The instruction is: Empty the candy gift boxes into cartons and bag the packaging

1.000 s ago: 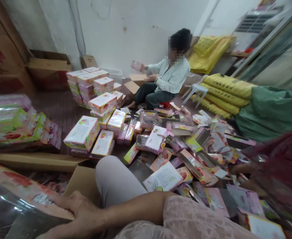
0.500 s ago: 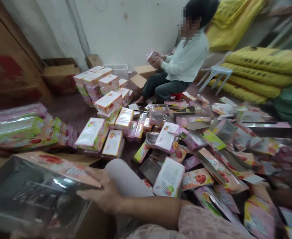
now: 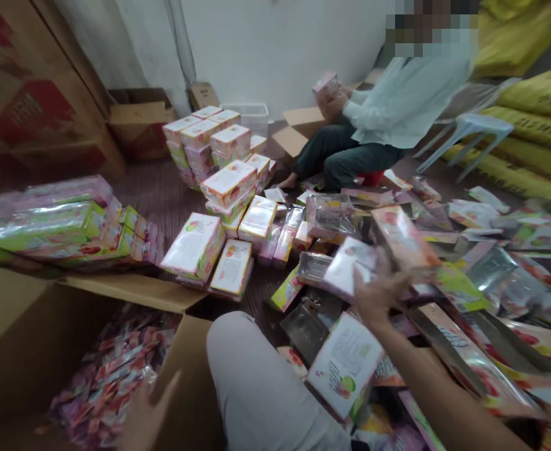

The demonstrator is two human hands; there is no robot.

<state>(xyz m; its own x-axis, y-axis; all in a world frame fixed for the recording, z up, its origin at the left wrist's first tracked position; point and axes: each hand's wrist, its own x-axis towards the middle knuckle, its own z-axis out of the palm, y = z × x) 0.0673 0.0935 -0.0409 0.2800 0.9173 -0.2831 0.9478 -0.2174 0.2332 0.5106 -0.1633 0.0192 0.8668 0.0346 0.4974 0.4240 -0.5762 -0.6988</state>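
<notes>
The work looks partway along, judging by what lies about: white-topped boxes [image 3: 230, 181] stand closed and stacked ahead on the floor [image 3: 136, 178], and shiny green and pink boxes [image 3: 78, 222] are piled to the left, though whether any are filled cannot be told. Plenty seems left, for many open cases [image 3: 463, 351] lie strewn in a loose heap on the right, and the near carton [image 3: 9, 332] contains a mass of small wrapped packets [image 3: 120, 363]. The right hand [image 3: 383, 297] is over that heap, its fingers spread at a peach-coloured box [image 3: 404, 235]; blur hides whether they grip it. The left hand [image 3: 146, 410] is low inside the carton, beside the packets, too blurred to tell whether its fingers hold any. Beyond, a seated co-worker [image 3: 397, 103] handles a pinkish box [image 3: 326, 89] near an open carton with raised flaps [image 3: 291, 141].
</notes>
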